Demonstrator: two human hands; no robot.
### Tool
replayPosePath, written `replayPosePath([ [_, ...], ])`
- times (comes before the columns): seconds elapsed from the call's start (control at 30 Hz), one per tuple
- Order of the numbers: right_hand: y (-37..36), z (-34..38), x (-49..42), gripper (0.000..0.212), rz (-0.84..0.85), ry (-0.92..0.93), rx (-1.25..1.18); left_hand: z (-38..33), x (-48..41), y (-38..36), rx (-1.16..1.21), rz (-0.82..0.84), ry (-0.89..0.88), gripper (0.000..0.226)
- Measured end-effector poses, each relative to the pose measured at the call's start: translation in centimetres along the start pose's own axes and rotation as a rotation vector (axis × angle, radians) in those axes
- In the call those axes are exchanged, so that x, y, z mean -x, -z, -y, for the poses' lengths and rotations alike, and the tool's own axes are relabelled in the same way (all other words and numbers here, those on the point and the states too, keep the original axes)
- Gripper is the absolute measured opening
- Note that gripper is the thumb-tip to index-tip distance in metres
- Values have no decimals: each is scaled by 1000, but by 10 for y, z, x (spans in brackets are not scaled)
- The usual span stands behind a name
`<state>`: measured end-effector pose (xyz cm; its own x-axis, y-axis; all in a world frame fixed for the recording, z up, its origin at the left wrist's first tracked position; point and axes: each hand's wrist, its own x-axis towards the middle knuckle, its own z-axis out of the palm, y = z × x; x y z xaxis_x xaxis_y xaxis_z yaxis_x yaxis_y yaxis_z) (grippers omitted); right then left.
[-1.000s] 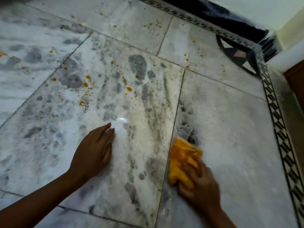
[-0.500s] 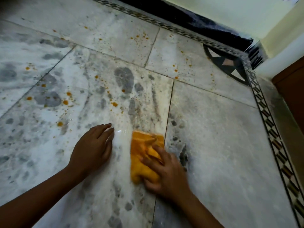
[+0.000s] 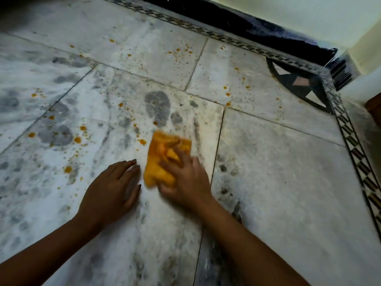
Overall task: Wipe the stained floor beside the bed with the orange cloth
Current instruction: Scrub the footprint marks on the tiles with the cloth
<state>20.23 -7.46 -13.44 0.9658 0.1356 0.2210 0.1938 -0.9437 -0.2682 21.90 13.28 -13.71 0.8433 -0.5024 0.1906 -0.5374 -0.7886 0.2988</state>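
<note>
The crumpled orange cloth [image 3: 162, 162] lies on the grey-white marble floor [image 3: 278, 182] near the middle of the view. My right hand [image 3: 185, 180] lies on top of it, its fingers curled into the folds, and presses it against the tile. Just to the cloth's left, my left hand [image 3: 112, 190] rests flat on the floor with straight fingers. Orange stain spots [image 3: 77, 139] are scattered over the tiles to the left of and beyond the cloth. The hand and cloth are motion-blurred.
A patterned dark border strip [image 3: 354, 149] runs along the right and the far edge of the floor. A dark skirting [image 3: 247, 21] and pale wall lie beyond it. A brown wooden edge [image 3: 374, 106] shows at the far right.
My right hand has swept the cloth leftward across the tile joint, ending right beside my left hand. The left hand has stayed planted. The view has shifted a little.
</note>
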Motion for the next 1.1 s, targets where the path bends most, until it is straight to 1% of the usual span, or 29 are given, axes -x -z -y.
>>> replayPosePath([
  [0.03, 6, -12, 24, 59, 18, 97, -7, -1, -3, -2, 5, -2, 9, 53],
  [0.07, 15, -31, 48, 61, 39, 141, -1, -3, -6, -4, 7, 0, 16, 52],
  [0.1, 27, -53, 67, 62, 42, 131, 14, -5, -8, -5, 8, 3, 16, 50],
  [0.13, 40, -77, 77, 62, 31, 57, 41, -7, -10, -6, 8, 6, 14, 49],
  [0.17, 50, -100, 75, 63, 4, -78, 68, -10, -13, -7, 6, 5, 4, 48],
  [0.23, 54, -132, 39, 62, -19, -382, 132, -14, -19, -9, 2, 4, -25, 48],
  [0.27, 48, -139, 9, 61, -38, -495, 153, -16, -21, -9, 1, 1, -33, 48],
  [0.3, 41, -141, -25, 60, -50, -573, 133, -18, -25, -10, 3, 1, -34, 48],
  [0.33, 33, -135, -55, 60, -41, -599, 86, -20, -27, -12, 5, -1, -33, 48],
  [0.37, 23, -124, -80, 60, -20, -565, 48, -22, -31, -15, 7, -2, -39, 49],
  [0.4, 13, -106, -94, 59, 24, -473, 51, -24, -33, -17, 11, 3, -47, 50],
  [0.47, 2, -68, -86, 59, 120, -195, 119, -26, -38, -20, 6, 20, -60, 57],
  [0.5, 4, -57, -68, 60, 132, -42, 133, -26, -39, -21, 1, 25, -62, 59],
  [0.57, 14, -72, -22, 61, 89, 210, 99, -23, -39, -21, 13, 31, -54, 60],
  [0.6, 23, -93, -1, 60, 81, 282, 76, -20, -37, -21, 16, 28, -50, 59],
  [0.63, 33, -119, 15, 60, 81, 302, 85, -16, -37, -20, 12, 30, -41, 57],
  [0.67, 43, -147, 24, 61, 85, 255, 120, -13, -35, -20, 4, 34, -34, 55],
  [0.7, 52, -173, 21, 63, 82, 135, 164, -10, -34, -19, -5, 39, -29, 54],
  [0.73, 58, -192, 10, 66, 88, -41, 193, -8, -33, -19, -11, 45, -27, 54],
  [0.8, 53, -204, -37, 70, 136, -376, 189, -11, -31, -18, -9, 51, -20, 56],
  [0.83, 47, -200, -66, 70, 152, -478, 157, -12, -30, -17, -4, 48, -14, 57],
  [0.87, 38, -188, -94, 69, 167, -516, 115, -12, -29, -17, 2, 48, -8, 58],
  [0.9, 28, -171, -117, 68, 178, -492, 92, -12, -28, -16, 10, 55, -1, 58],
  [0.97, 10, -131, -136, 65, 211, -325, 94, -11, -23, -18, 12, 56, 10, 57],
  [1.03, -2, -100, -118, 66, 237, -93, 92, -9, -19, -21, 4, 42, 18, 55],
  [1.1, 5, -97, -72, 65, 177, 136, 50, -7, -17, -24, 15, 30, 28, 55],
])
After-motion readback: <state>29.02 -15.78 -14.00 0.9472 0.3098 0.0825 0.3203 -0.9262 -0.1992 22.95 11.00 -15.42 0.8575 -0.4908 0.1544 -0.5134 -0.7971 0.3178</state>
